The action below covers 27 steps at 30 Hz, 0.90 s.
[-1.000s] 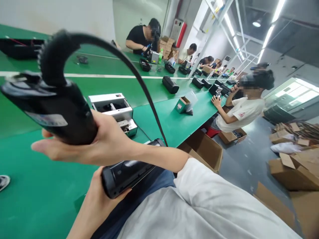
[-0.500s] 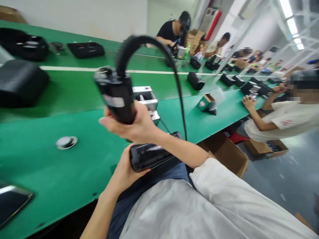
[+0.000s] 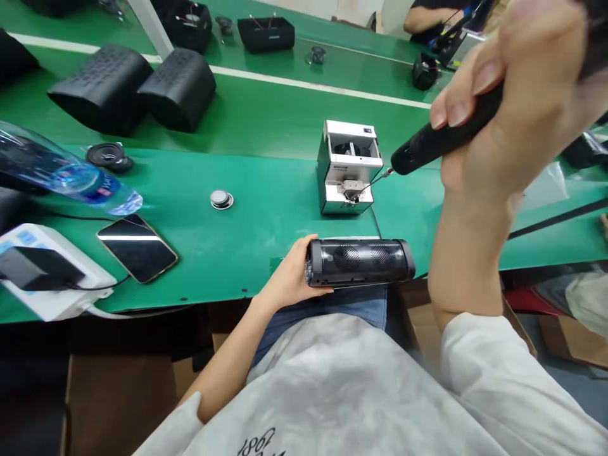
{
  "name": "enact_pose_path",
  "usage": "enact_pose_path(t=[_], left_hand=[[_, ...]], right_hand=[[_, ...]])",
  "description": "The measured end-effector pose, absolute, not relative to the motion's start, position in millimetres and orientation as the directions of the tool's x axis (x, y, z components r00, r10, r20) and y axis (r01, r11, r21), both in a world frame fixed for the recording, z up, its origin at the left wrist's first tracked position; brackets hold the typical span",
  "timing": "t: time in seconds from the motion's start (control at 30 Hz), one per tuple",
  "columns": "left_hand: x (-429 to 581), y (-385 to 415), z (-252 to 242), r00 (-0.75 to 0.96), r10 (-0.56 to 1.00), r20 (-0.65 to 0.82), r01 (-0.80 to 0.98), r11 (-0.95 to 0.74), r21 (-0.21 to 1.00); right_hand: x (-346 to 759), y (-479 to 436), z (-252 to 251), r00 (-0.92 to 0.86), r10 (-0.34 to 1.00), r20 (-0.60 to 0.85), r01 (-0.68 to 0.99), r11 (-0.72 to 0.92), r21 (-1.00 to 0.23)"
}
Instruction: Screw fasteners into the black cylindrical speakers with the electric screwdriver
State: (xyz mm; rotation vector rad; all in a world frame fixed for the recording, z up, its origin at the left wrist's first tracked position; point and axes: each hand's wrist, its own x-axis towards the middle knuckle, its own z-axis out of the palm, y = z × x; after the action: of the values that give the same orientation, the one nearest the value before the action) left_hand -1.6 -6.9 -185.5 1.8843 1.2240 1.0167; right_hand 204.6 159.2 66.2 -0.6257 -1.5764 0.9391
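My left hand (image 3: 289,278) grips the left end of a black cylindrical speaker (image 3: 361,261), which lies on its side at the near edge of the green table (image 3: 256,221). My right hand (image 3: 503,95) is raised close to the camera and wrapped around a black electric screwdriver (image 3: 441,136). The screwdriver's thin bit points down-left into the small silver screw dispenser (image 3: 349,166) behind the speaker.
A phone (image 3: 137,248), a clear water bottle (image 3: 66,177), a white power strip (image 3: 47,272) and a small round speaker driver (image 3: 221,199) lie to the left. Black speaker housings (image 3: 137,85) and trays (image 3: 270,31) sit farther back. Another person's arm (image 3: 427,16) shows at the far side.
My view has swung down and left onto the table. My right hand has brought the screwdriver from held up in the air down to the screw dispenser. The left hand keeps its hold on the speaker.
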Motion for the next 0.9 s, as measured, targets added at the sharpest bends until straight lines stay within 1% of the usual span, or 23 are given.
enact_pose_path(t=[0.07, 0.13, 0.23, 0.3, 0.37, 0.47, 0.53, 0.6, 0.7, 0.77, 0.9], left_hand=[[-1.9, -6.6, -186.2, 0.266, 0.928, 0.263, 0.419, -0.357, 0.835], [-2.1, -6.5, -186.6, 0.271, 0.924, 0.27, 0.419, -0.366, 0.831], [-2.6, -6.8, -186.3, 0.271, 0.929, 0.252, 0.423, -0.35, 0.835], [-2.9, -7.0, -185.6, 0.269, 0.933, 0.239, 0.426, -0.338, 0.839], [-3.2, -7.1, -184.9, 0.27, 0.933, 0.236, 0.427, -0.336, 0.839], [-3.2, -7.0, -184.3, 0.269, 0.933, 0.239, 0.427, -0.338, 0.838], [-2.9, -6.9, -184.2, 0.27, 0.931, 0.244, 0.426, -0.343, 0.837], [-2.7, -6.7, -184.4, 0.273, 0.929, 0.25, 0.424, -0.35, 0.835], [-2.8, -6.2, -185.0, 0.276, 0.926, 0.258, 0.416, -0.357, 0.836], [-3.0, -6.0, -185.4, 0.275, 0.927, 0.255, 0.411, -0.353, 0.84], [-3.1, -6.0, -186.3, 0.271, 0.931, 0.245, 0.413, -0.342, 0.844]], right_hand=[[203.0, 170.3, 61.5, -0.176, 0.788, 0.59, -0.056, 0.59, -0.805], [191.9, 182.3, 49.1, -0.12, 0.736, 0.667, -0.048, 0.666, -0.744], [175.0, 201.9, 29.2, 0.024, 0.567, 0.823, -0.092, 0.821, -0.563], [169.1, 212.5, 20.3, 0.079, 0.496, 0.865, -0.105, 0.867, -0.488], [166.7, 218.5, 15.7, 0.086, 0.492, 0.866, -0.124, 0.868, -0.48], [166.5, 218.3, 16.6, 0.103, 0.499, 0.86, -0.213, 0.856, -0.471], [168.1, 214.5, 21.9, 0.116, 0.483, 0.868, -0.277, 0.855, -0.439], [170.6, 210.9, 28.7, 0.139, 0.44, 0.887, -0.317, 0.868, -0.381], [172.6, 210.0, 34.1, 0.143, 0.387, 0.911, -0.303, 0.893, -0.333], [171.7, 212.3, 32.1, 0.13, 0.388, 0.912, -0.257, 0.902, -0.347], [168.9, 219.3, 21.1, 0.139, 0.45, 0.882, -0.234, 0.881, -0.412]])
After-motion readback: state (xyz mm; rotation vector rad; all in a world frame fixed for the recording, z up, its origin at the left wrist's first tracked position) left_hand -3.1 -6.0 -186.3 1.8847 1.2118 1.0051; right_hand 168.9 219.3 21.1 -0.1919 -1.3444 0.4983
